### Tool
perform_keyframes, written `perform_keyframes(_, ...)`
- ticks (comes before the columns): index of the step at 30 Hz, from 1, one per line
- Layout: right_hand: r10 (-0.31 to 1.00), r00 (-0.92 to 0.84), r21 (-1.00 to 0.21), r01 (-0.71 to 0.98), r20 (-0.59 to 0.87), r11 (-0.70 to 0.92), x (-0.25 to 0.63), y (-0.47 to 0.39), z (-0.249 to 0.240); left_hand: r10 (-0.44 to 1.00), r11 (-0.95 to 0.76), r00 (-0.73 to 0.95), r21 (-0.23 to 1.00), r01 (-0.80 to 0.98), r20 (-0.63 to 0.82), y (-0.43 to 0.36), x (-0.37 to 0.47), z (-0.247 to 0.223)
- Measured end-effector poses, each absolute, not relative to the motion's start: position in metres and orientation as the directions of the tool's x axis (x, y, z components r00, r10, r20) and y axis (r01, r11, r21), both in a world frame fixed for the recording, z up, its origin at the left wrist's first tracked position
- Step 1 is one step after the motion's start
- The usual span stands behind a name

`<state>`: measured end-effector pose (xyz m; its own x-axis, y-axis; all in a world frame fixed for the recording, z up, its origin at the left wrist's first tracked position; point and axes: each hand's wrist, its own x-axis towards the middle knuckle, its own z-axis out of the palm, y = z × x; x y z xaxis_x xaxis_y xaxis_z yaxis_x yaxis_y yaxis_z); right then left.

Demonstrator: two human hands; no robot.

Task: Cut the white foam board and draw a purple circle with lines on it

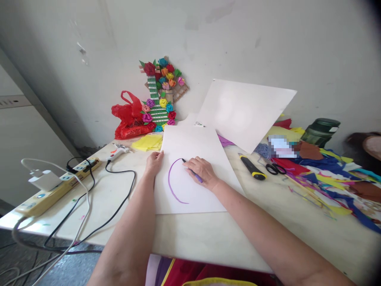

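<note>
A large white board [196, 145] lies flat in front of me, with a curved purple line [169, 178] drawn on its left half like an open arc. At the board's left edge my left hand [154, 162] is closed, thumb on top and the other fingers partly hidden. My right hand [203, 171] rests on the sheet, closed around a purple marker [196, 175]. The marker's dark tip touches or hovers right by the upper end of the arc; I cannot tell which.
A second white board [247, 113] leans behind. To the right are a yellow-black utility knife [252, 167], black scissors [276, 169], fabric scraps [333, 178] and a green bottle [320, 131]. Leftward lie a power strip [65, 182] with cables, a glue gun [118, 153], a red bag [131, 117] and paper-flower crafts [159, 95].
</note>
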<state>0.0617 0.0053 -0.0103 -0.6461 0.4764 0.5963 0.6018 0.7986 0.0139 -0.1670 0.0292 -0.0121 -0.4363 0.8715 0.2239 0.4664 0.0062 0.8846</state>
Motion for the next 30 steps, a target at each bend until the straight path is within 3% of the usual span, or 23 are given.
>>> perform_keyframes(30,0.482,-0.652,0.004,0.597,0.585,0.802,0.0611,0.0054,-0.0086,0.871,0.011,-0.438,0.885,0.465,0.220,0.0316,-0.1684,-0.0137)
